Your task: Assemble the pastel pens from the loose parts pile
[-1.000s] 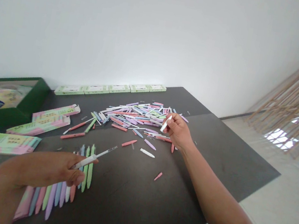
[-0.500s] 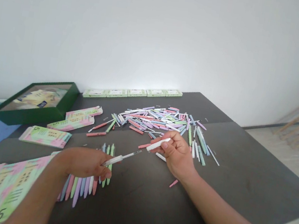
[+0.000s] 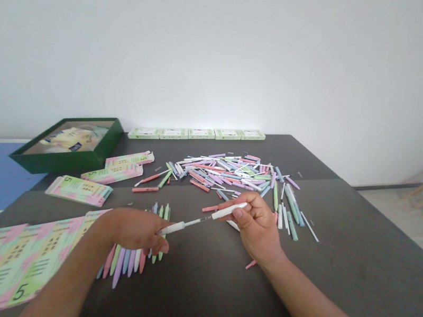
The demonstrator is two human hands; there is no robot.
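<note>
My left hand (image 3: 139,230) pinches a white pen part (image 3: 173,228), from which a thin refill (image 3: 196,222) sticks out to the right. A white barrel (image 3: 229,211) is held between the thumb and fingers of my right hand (image 3: 259,225). The refill's tip meets the left end of this barrel, so the two pieces line up. Below and partly behind my left hand lies a row of coloured pens (image 3: 126,262), side by side on the dark table (image 3: 188,305).
A pile of loose pen parts (image 3: 228,174) spreads beyond my hands. Flat printed packs (image 3: 31,258) lie at the left, near a green box (image 3: 68,149) holding bags. Several small boxes (image 3: 201,133) line the wall. A small pink piece (image 3: 251,264) lies beside my right forearm.
The gap between the refill and the white barrel has closed, and the refill's tip is now at the barrel's end. The whole scene has shifted slightly to the right in view.
</note>
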